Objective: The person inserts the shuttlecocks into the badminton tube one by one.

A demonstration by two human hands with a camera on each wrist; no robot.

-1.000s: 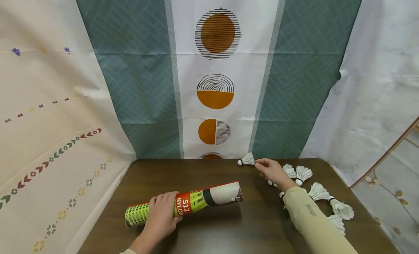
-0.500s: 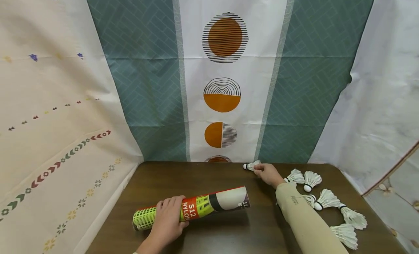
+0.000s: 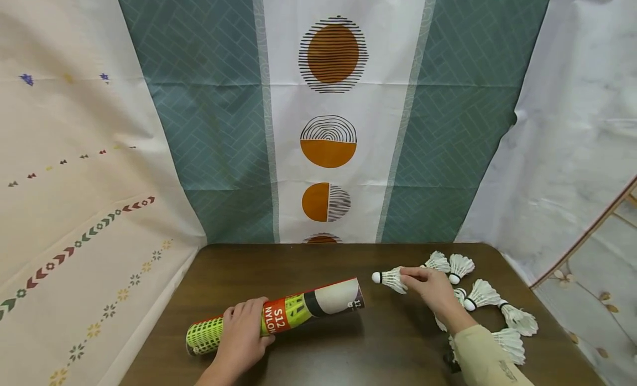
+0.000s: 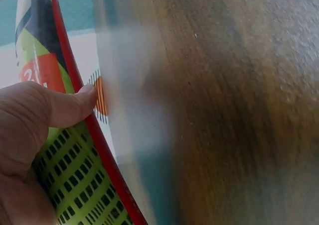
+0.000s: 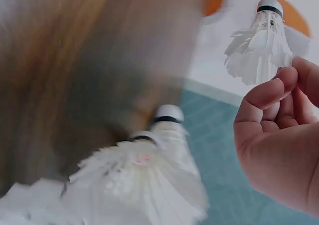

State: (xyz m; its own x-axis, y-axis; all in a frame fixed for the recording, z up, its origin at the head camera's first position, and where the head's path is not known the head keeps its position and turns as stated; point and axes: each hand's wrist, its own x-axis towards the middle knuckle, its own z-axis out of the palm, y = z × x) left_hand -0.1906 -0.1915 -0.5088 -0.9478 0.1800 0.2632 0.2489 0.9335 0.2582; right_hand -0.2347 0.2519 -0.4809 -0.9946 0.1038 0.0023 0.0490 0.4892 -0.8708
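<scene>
My left hand grips a long shuttlecock tube with a green, red, black and white print. The tube lies slanted, its white end toward the right and raised above the table. In the left wrist view the thumb presses along the tube's side. Between thumb and fingertips, my right hand pinches a white feather shuttlecock by the edge of its skirt. Its cork points left, toward the tube's white end, a small gap apart. The right wrist view shows that same shuttlecock held at the feather tips.
Several loose shuttlecocks, such as one shuttlecock and another shuttlecock, lie on the right of the brown table. Some are partly hidden by the right arm. A patterned cloth hangs behind the table's far edge.
The right hand has taken hold of the shuttlecock at the table's far edge and brought it nearer, beside the tube's white end. The left hand keeps its grip on the tube.
</scene>
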